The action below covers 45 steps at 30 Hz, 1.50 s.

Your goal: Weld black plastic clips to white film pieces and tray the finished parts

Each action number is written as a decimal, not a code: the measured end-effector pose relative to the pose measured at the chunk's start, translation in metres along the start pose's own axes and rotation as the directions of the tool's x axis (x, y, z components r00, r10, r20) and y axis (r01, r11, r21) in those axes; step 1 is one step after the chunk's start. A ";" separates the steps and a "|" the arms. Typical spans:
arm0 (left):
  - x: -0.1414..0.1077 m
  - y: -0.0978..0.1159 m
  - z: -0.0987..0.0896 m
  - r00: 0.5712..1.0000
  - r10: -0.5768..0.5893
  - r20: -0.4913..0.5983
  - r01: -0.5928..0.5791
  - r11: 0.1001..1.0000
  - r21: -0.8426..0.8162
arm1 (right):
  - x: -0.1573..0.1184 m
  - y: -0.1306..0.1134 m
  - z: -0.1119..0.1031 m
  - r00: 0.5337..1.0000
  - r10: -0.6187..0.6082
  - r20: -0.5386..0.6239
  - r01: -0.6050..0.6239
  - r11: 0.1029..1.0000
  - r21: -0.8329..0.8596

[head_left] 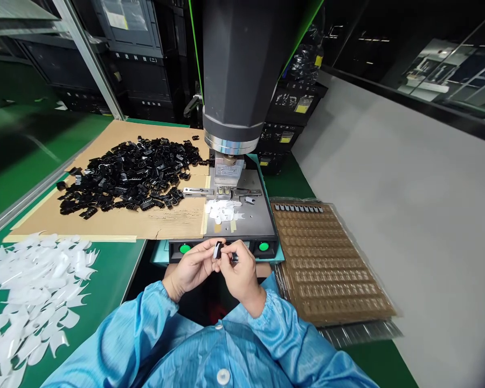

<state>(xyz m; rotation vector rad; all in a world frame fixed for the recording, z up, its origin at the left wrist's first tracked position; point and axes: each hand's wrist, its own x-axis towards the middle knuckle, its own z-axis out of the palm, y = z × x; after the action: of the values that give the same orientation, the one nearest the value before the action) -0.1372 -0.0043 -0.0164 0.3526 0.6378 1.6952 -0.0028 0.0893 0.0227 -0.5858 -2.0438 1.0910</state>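
My left hand (194, 265) and my right hand (241, 271) meet in front of the machine's near edge. Between their fingertips is a small black part (217, 249) with a white piece against its left side; both hands grip it. Beyond them, small white pieces (223, 211) lie on the machine's metal plate (253, 221), under the pressing head (227, 171). To the left, a large pile of black parts (133, 172) covers cardboard. White curved pieces (36, 291) are heaped at the lower left.
A brown slotted tray (335, 258) at the right holds a row of parts along its far end. Green buttons (185, 248) flank the machine's front. Black crates (285, 102) stand behind, and a metal post (89, 56) rises at the back left.
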 end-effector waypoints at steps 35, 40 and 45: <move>-0.004 -0.010 -0.011 0.848 0.506 0.159 -0.358 0.327 0.875 | 0.008 0.025 0.000 0.986 0.167 -0.024 -0.167 0.986 0.005; -0.003 -0.010 -0.011 0.833 0.529 0.161 -0.357 0.292 0.887 | 0.007 0.024 0.000 0.988 0.154 -0.024 -0.153 0.988 0.017; -0.003 -0.008 -0.010 0.802 0.550 0.232 -0.397 0.201 0.895 | 0.007 0.024 0.001 0.988 0.150 -0.026 -0.150 0.989 0.009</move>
<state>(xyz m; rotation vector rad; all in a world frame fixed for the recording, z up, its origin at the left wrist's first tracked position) -0.1361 -0.0082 -0.0287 1.4029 1.7715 1.7611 -0.0071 0.1063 0.0049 -0.7567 -1.9978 1.1708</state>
